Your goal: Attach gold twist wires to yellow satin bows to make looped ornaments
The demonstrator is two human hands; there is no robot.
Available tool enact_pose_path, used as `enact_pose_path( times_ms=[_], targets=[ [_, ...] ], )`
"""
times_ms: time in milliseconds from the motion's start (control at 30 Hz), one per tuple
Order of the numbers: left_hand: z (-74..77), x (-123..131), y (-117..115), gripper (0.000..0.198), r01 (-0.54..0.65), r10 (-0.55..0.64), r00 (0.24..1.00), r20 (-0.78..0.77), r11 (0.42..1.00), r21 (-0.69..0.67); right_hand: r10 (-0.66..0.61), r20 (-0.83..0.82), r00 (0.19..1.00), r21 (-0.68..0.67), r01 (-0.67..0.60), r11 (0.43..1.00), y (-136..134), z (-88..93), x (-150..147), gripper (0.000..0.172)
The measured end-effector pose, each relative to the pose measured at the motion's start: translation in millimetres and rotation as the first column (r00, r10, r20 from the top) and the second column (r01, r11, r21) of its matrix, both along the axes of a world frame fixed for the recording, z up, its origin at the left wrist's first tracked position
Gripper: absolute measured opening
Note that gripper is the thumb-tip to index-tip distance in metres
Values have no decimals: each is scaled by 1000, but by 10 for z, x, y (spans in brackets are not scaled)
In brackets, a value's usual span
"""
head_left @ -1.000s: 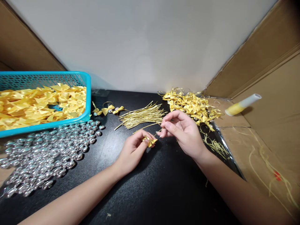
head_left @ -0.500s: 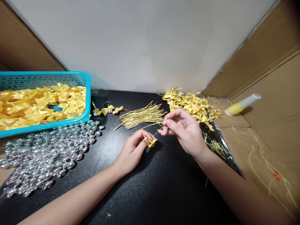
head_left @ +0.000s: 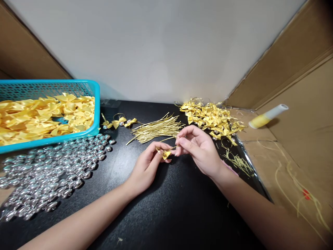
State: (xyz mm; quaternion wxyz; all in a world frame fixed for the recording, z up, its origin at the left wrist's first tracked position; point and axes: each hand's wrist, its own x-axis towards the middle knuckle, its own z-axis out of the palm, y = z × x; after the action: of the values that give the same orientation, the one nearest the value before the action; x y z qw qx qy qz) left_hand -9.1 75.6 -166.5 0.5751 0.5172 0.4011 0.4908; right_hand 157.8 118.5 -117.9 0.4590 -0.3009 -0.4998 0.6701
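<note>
Between the thumb and fingers of my left hand [head_left: 147,166] is a small yellow ribbon bow [head_left: 165,155]. A gold cord [head_left: 173,148] runs from the bow to my right hand [head_left: 197,149], whose thumb and forefinger pinch it. Both hands are close together above the black tabletop [head_left: 166,208]. Just behind them lies a bundle of cut gold cords [head_left: 156,128]. Whether a bead sits under the held bow is hidden by my fingers.
A blue basket [head_left: 96,107] of yellow bows stands at the left, with many silver beads [head_left: 52,173] before it. Finished-looking bows with cord loops [head_left: 210,118] are heaped at the back right. Cord scraps [head_left: 238,162] and a white-and-yellow tube [head_left: 269,116] lie farther right.
My right hand has moved left and slightly down, closer to my left hand. The bow has turned a little in my left fingers, and the cord span between the hands is shorter.
</note>
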Motion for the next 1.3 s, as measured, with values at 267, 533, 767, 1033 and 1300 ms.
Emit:
enact_pose_path(
  times_ms=[267,533,767,1033,1300],
  targets=[
    [2,36,-24,23,-42,41,999,25,997,67,6,-27,1000,-11,-7,1000,-12,-20,-21,18],
    [2,43,-62,26,0,-3,1000,14,986,166,35,-87,996,-72,-42,997,-21,69,31,16],
    [-7,47,-73,29,16,-19,1000,11,979,204,49,-96,994,-62,-55,997,-23,105,33,16],
    [35,45,-80,30,-16,20,1000,-15,977,213,49,-61,997,-69,-53,996,-17,40,7,17],
    [55,48,-73,26,-11,14,1000,-19,983,183,53,-67,996,-64,-58,996,-19,46,-1,22]
  ],
)
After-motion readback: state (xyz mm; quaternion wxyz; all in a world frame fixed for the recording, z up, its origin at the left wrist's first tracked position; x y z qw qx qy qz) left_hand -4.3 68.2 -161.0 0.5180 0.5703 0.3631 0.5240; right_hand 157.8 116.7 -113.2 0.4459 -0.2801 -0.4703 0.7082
